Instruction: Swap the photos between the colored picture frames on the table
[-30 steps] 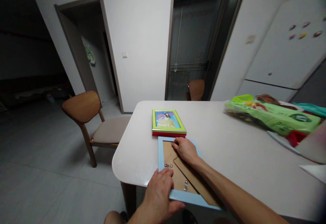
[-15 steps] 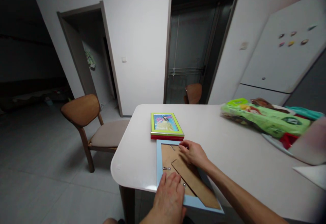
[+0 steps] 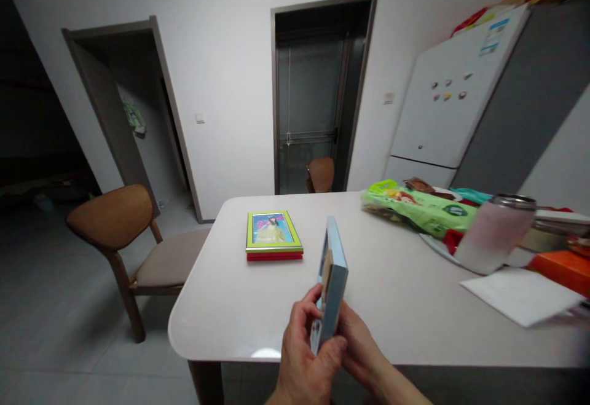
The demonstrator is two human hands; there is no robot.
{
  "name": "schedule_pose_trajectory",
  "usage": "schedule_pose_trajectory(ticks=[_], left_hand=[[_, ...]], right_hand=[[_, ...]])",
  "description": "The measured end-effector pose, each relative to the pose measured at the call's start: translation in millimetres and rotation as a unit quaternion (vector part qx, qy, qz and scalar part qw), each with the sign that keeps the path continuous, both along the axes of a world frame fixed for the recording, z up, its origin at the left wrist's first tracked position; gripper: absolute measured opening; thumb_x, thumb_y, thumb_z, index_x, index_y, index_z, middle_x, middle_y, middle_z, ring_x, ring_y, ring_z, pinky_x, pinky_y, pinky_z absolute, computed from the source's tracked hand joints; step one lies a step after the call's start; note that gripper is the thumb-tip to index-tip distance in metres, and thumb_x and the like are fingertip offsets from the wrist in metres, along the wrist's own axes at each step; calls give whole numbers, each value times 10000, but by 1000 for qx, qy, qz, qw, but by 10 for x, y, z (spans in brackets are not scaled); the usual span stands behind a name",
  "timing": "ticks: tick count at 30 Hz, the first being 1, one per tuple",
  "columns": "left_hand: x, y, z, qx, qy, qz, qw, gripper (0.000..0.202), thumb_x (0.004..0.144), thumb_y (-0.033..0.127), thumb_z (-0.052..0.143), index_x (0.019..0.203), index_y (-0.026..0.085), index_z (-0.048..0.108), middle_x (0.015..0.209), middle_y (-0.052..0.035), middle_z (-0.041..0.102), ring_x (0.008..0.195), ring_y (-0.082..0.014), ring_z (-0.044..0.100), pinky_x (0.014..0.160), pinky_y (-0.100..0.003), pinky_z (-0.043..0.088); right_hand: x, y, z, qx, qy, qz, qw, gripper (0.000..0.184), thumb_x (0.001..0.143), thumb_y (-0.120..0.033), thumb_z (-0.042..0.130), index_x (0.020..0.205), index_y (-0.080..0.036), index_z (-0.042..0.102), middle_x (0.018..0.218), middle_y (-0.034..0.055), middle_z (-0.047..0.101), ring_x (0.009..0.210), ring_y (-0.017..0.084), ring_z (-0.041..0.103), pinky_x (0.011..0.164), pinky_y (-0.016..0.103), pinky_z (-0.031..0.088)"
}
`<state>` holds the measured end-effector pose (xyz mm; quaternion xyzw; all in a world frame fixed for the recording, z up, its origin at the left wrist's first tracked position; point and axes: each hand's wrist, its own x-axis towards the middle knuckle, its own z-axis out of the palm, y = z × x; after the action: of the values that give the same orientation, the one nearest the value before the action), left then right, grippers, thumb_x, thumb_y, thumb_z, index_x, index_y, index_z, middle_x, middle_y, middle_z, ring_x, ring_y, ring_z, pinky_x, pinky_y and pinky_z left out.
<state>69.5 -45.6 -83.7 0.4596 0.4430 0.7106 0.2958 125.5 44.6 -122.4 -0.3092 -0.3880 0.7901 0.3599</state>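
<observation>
A light blue picture frame (image 3: 338,276) is held up on edge above the near side of the table, its narrow side turned toward me. My left hand (image 3: 306,346) is closed on its lower left part, with the thumb along the bottom edge. On the other side, my right hand (image 3: 362,343) grips the frame from behind, its fingers mostly hidden. A sliver of the brown backing board (image 3: 327,270) shows on the left. Farther back lies a yellow-green picture frame (image 3: 295,239) with a picture of a figure in a pale dress, stacked on red frames (image 3: 275,257).
The white table (image 3: 221,306) has a rounded left corner. A green food bag (image 3: 424,210), a pink-white bottle (image 3: 498,233), a white sheet (image 3: 523,294) and an orange box (image 3: 562,270) occupy its right side. A wooden chair (image 3: 113,217) stands left.
The blue frame has been lifted off the table and tilted upright, now in both hands; before, it lay face down with its stand showing. My view has swung right.
</observation>
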Motion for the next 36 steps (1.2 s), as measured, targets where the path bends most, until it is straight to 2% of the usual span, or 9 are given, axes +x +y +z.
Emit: schedule_pose_trajectory(ticks=[6,8,10,12,17,24,28,33,36], left_hand=[[-95,278,152,-18,-56,-27,998,573,672,175,582,1161,205,285,1066,-59,535,916,-178,535,821,-305,405],[-74,427,18,-57,-58,-57,995,595,621,130,602,1146,186,327,1084,-63,529,910,-178,540,796,-278,425],[0,584,-185,-87,-61,-84,991,576,585,81,588,1111,172,370,1113,-64,514,929,-178,536,778,-251,437],[98,718,-384,-134,-6,-88,987,545,587,41,538,1095,172,391,1080,-55,538,886,-164,556,729,-231,455],[252,873,-573,-210,249,-10,945,444,599,70,541,1026,175,480,1022,-55,562,914,-207,517,807,-315,407],[156,844,-572,-213,287,-8,934,503,570,116,598,1060,159,498,1092,-85,537,1003,-242,467,899,-357,328],[-250,782,-635,-214,136,49,966,535,556,163,640,1073,147,500,1136,-100,517,1059,-241,436,938,-353,278],[-898,752,-645,-230,2,139,963,416,630,239,607,1010,99,512,1052,-146,548,955,-225,510,846,-324,358],[-1125,703,-658,-222,-69,168,958,363,624,268,631,933,103,534,940,-115,586,892,-196,538,796,-289,385]], right_hand=[[506,777,89,112,-166,-117,973,649,685,-292,511,1264,-170,243,776,38,655,620,163,603,584,272,478],[727,1123,99,208,-305,-116,922,588,713,-289,450,1253,-121,289,800,68,659,642,167,610,584,261,474],[909,1419,93,315,-470,-94,819,519,726,-304,408,1198,-89,391,825,85,659,674,169,615,594,248,462],[1037,1636,70,355,-541,-87,758,480,702,-300,430,1121,-73,490,872,112,650,746,199,609,642,265,446],[1166,1885,-54,388,-607,-81,688,445,668,-286,449,1042,-78,569,842,127,656,811,258,592,673,308,418],[1187,1940,-114,440,-655,-65,610,339,662,-249,434,907,-138,641,841,135,657,784,281,596,645,330,415],[738,1725,-2,522,-623,-57,580,398,720,-254,367,996,-65,584,969,187,604,900,280,548,784,366,371],[-447,1239,88,656,-499,22,566,397,751,-271,396,1120,-152,486,1123,68,533,1030,163,452,884,251,305],[-1007,1041,113,691,-463,40,554,442,703,-229,483,1138,-155,455,1134,98,503,1022,197,434,852,288,314]])
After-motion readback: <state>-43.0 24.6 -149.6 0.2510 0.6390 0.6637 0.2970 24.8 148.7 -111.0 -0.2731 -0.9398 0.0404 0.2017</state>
